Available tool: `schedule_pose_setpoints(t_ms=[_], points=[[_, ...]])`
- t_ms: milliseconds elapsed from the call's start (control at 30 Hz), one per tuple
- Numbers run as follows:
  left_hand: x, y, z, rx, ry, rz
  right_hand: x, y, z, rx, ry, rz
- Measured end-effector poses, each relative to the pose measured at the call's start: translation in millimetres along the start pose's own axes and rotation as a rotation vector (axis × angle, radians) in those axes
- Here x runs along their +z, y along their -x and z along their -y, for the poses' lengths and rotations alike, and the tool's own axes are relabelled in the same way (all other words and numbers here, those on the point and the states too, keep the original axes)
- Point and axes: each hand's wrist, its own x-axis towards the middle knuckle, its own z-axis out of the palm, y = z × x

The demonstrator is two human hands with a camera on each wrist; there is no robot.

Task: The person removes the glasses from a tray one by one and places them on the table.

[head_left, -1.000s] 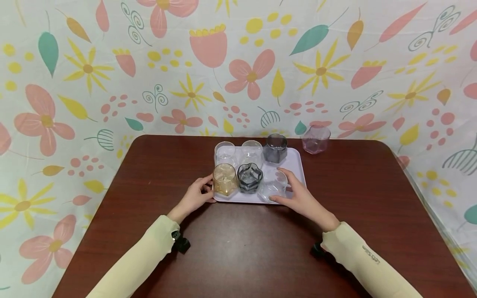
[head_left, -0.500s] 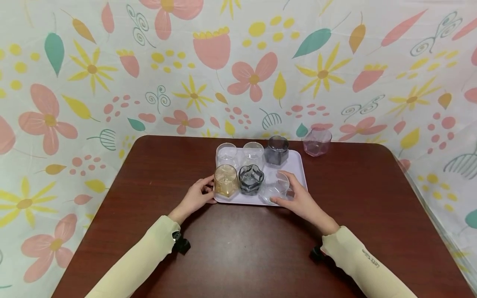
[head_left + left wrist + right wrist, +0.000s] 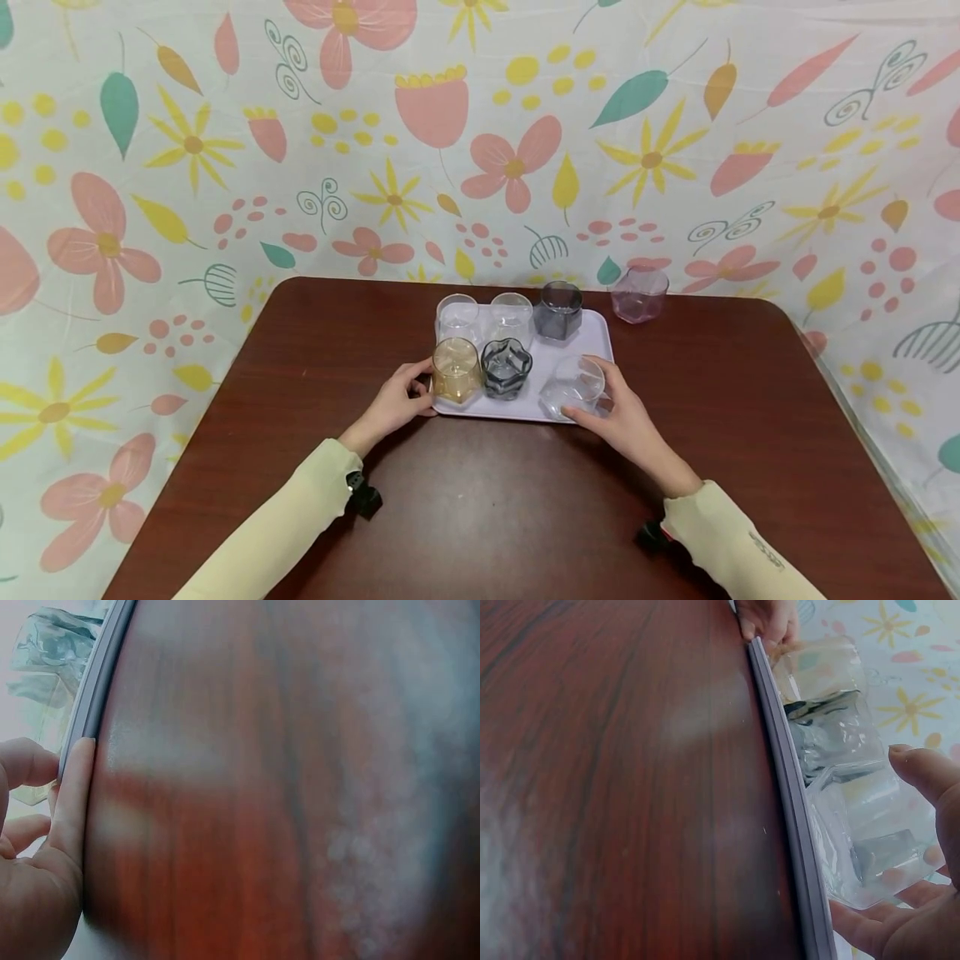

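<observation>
One clear glass (image 3: pixel 573 383) in right hand (image 3: pixel 628 423), blurred sleeve lettering (image 3: pixel 767 552)

The counter (image 3: pixel 480 517) is reddish-brown with dark wood grain, its 2 far corners rounded, a soft pale sheen across the near middle. I see 2 things standing directly on it: a pale lilac rectangular tray (image 3: pixel 546 357) towards the back and, by the far edge, a pink-tinted glass tumbler (image 3: pixel 640 297), right of the tray and apart.

Right hand (image 3: pixel 919 924) holding clear glass (image 3: pixel 874 810), pale tray (image 3: pixel 793 799)
</observation>
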Motion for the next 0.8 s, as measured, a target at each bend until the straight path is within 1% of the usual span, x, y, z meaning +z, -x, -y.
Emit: schedule_pose_setpoints(t_ms=[200, 267, 433, 500, 633, 800], points=[[-0.3, -0.6, 1.8, -0.002, 0.016, 0.007, -12, 6.3, -3, 0.003, 0.044, -0.024], [-0.5, -1.2, 2.8, 0.003, 0.021, 0.006, -16, 7.9, -3, -0.002, 0.038, -0.03], [-0.6, -2.4, 4.8, 0.01, 0.022, 0.0, -24, 11.6, -3, -0.017, -0.037, -0.031], [-0.4, -2.5, 5.1, 0.01, 0.023, -0.002, -28, 13.4, -4, -0.014, -0.044, -0.034], [0.0, -2.4, 5.1, 0.011, 0.026, -0.002, -37, 16.9, -6, -0.007, -0.029, -0.046], [-0.1, -1.6, 3.0, 0.003, 0.024, -0.003, -48, 20.4, -10, -0.025, -0.021, -0.073]])
